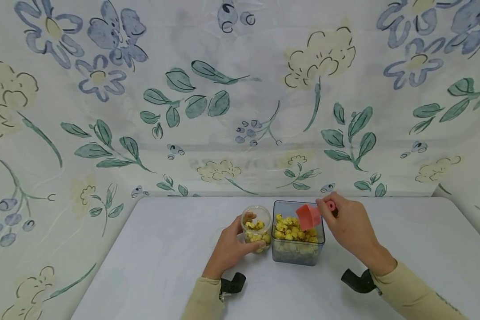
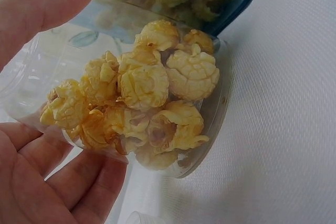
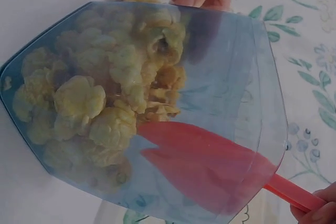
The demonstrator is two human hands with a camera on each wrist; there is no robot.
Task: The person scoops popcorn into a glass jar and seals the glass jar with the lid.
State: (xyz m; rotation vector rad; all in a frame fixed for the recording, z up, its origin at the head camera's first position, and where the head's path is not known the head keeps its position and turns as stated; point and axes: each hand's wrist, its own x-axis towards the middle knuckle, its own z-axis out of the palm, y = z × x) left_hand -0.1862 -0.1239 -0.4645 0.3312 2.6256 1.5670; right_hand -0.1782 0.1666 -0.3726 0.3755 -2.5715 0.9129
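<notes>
Popcorn (image 1: 290, 229), lower centre.
My left hand (image 1: 233, 247) grips a clear jar (image 1: 262, 215); my right hand (image 1: 353, 226) holds a red scoop (image 1: 309, 217) inside the translucent bin (image 1: 295, 254).

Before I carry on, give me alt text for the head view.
The right hand holds a red scoop at the popcorn in a bluish see-through bin. Beside the bin on the white table, the left hand holds a clear open jar with popcorn inside.
</notes>
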